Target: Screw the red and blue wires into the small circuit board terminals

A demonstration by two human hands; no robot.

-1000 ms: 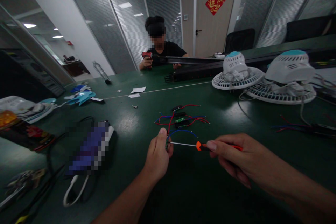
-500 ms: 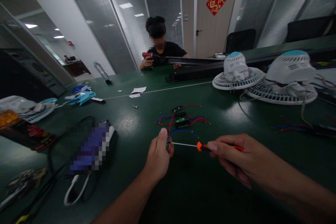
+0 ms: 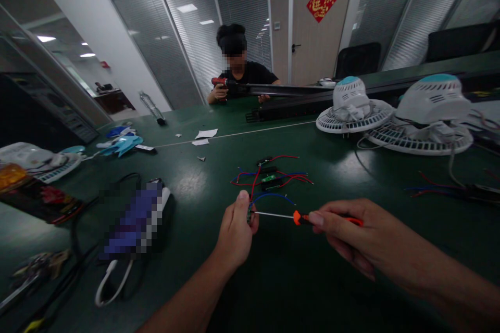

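Observation:
Pinched in my left hand (image 3: 237,229) is a small green circuit board (image 3: 250,211), mostly hidden by the thumb and fingers. Red and blue wires run up and away from it. My right hand (image 3: 347,231) grips the orange and black handle of a screwdriver (image 3: 299,217), whose thin shaft points left and meets the board at its tip. Just beyond my left hand, several more small boards (image 3: 270,181) with red and blue wires lie in a loose group on the green table (image 3: 297,286).
Two white fan heads (image 3: 351,106) lie at the back right. To the left are a blurred-out device (image 3: 135,218) with a white cable, a drink bottle (image 3: 35,197) and keys (image 3: 39,265). Across the table a person holds a red power drill (image 3: 221,86) against a long black bar (image 3: 285,91).

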